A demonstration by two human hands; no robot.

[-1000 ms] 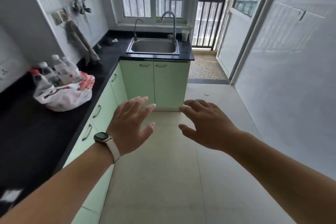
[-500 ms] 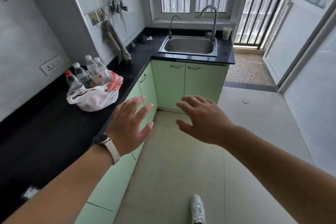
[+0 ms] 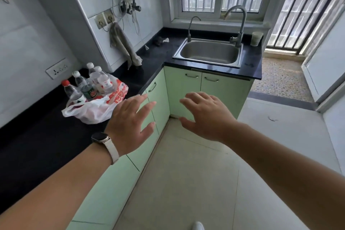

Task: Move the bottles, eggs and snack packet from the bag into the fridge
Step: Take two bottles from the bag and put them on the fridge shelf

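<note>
A white plastic bag with red print sits on the black counter at the left. Several clear water bottles stand upright in it, one with a red cap. An orange snack packet shows at the bag's right side. Eggs are hidden. My left hand, with a watch on the wrist, hovers open just right of the bag, holding nothing. My right hand is open in mid-air in front of the green cabinets. No fridge is in view.
A steel sink with two taps sits in the far counter under the window, a cup beside it. A grey cloth hangs on the left wall below sockets and cables. Green cabinet doors line the counter. A barred balcony door stands far right.
The view has turned left and moved closer to the counter, so the bag now lies nearer my left hand. Both hands stay open and outstretched.
</note>
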